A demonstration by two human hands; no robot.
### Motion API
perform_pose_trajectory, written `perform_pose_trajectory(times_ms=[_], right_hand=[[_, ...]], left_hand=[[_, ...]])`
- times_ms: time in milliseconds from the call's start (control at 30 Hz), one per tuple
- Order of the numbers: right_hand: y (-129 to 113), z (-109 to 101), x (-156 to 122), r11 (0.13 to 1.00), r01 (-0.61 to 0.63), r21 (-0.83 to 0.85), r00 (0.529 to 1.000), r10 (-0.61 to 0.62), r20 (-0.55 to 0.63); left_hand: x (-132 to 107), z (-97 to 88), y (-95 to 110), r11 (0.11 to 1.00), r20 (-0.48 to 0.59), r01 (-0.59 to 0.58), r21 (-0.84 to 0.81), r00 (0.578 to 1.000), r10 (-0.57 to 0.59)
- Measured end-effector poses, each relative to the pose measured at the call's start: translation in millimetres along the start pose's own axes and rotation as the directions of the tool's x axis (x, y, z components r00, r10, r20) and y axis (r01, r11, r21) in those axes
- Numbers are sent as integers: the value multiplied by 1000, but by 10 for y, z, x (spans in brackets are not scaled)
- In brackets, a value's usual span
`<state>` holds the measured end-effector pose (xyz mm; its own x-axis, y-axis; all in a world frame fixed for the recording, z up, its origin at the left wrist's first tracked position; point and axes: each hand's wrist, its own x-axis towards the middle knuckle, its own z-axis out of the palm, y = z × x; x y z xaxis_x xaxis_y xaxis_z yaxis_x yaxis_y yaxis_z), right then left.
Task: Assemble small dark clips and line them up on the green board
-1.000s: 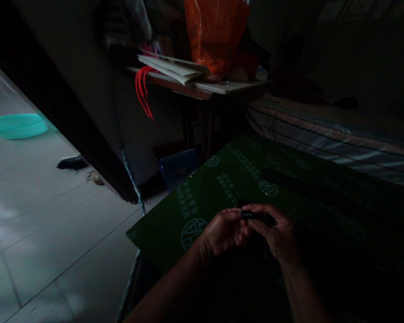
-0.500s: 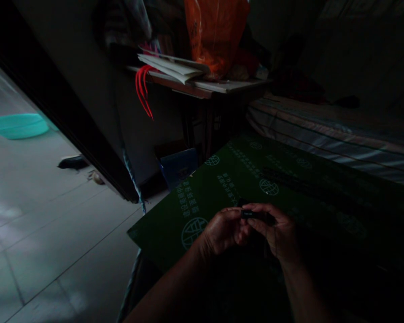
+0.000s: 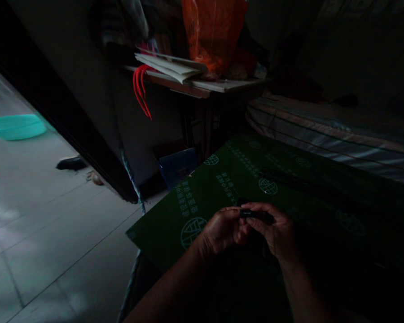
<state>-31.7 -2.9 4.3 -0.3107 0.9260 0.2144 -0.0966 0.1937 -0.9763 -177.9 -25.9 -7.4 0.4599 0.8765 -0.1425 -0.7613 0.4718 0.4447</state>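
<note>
Both of my hands meet over a dark green printed board (image 3: 215, 184). Between them is a small black oblong piece (image 3: 246, 213) with a tiny pale marking; its exact kind is too dark to make out. My left hand (image 3: 222, 231) pinches its left end, fingers curled. Thumb and fingers of my right hand (image 3: 276, 226) close on the other end. A thin cord seems to hang by the right palm. Beyond the hands, a bundle of dark strips (image 3: 289, 179) lies across the board, mostly lost in shadow.
At the back stands a small table (image 3: 202, 92) with papers (image 3: 171, 67), red cords (image 3: 139, 89) and an orange bag (image 3: 215, 36). A mattress (image 3: 323, 125) borders the board's far right. Below the table is a blue box (image 3: 178, 166). Leftward, a turquoise basin (image 3: 16, 127) rests on the tiled floor.
My hands keep the same hold on the black piece. The whole view has shifted very slightly; nothing else visibly differs.
</note>
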Motion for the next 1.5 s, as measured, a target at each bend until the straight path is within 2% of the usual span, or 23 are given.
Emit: perform_pose_trajectory(times_ms=[400, 600, 1000, 1267, 1500], right_hand=[[14, -10, 7, 1000, 4, -20, 1000, -3, 16], [-2, -10, 1, 999, 15, -40, 1000, -15, 10], [8, -21, -3, 996, 43, -80, 999, -40, 33], [-29, -20, 1, 994, 51, -99, 998, -48, 39], [-83, 14, 1, 998, 19, -52, 999, -17, 35]], left_hand=[[-8, 19, 6, 1000, -23, -13, 14, 1000, 14], [-13, 9, -10, 998, 39, -32, 45, 999, 30], [-2, 32, -11, 997, 82, -58, 58, 995, 53], [-13, 20, -7, 999, 56, -46, 30, 997, 44], [-16, 31, -6, 997, 57, -61, 43, 997, 58]])
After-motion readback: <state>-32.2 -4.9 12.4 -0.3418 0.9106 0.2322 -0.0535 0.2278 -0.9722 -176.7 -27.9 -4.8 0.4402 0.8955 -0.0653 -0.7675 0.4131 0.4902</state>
